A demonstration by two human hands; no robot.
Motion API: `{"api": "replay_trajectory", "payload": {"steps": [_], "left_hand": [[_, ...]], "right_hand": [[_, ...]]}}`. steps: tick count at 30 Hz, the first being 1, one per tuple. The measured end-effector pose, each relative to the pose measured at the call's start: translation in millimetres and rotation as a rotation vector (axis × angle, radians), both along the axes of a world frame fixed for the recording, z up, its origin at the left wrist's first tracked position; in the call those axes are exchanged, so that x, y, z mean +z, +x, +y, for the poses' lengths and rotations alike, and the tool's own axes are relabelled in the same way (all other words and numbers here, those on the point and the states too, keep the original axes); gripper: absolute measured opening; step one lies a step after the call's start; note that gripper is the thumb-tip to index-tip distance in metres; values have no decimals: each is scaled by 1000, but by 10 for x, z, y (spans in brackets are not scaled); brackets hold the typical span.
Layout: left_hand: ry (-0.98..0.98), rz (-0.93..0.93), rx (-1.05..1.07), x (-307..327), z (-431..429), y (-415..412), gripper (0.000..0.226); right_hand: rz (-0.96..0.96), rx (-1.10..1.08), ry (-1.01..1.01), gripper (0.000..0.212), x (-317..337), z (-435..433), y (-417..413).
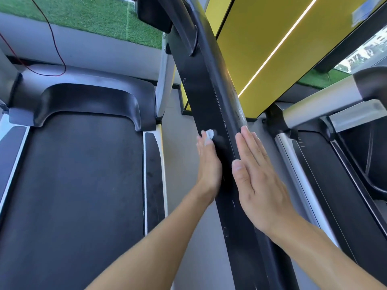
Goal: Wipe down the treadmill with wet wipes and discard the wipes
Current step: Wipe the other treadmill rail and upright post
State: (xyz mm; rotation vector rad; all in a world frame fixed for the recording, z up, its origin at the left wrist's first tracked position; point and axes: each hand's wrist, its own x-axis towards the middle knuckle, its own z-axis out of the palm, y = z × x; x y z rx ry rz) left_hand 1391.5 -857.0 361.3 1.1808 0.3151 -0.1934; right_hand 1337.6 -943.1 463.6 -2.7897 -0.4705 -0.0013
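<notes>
A black treadmill handrail (201,84) runs diagonally from the top centre down to the bottom right. My left hand (208,164) presses flat against its left face, holding a small white wet wipe (209,135) that shows only at the fingertips. My right hand (256,176) lies flat with fingers together on the rail's right side, holding nothing. The treadmill's black running belt (79,185) and its black front motor cover (90,99) fill the left half of the head view.
A second treadmill with a silver rail (318,105) stands at the right. Grey floor (178,164) runs between the two machines. A yellow wall panel (282,49) and green artificial turf (94,15) lie ahead. A thin red cable (56,49) hangs at the top left.
</notes>
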Motion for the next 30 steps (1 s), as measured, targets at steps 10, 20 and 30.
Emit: {"api": "replay_trajectory", "payload": {"steps": [10,20,30], "left_hand": [[27,-55,-62,179,26,-204,59],[87,-236,-82,215,-167,-706,59],[83,-271,-129,340,-182,-935,64]], "right_hand": [[6,-22,-4,63,-5,-3,13],[70,-36,151,63,33,-16,-28],[90,-42,161,65,-20,-183,-324]]}}
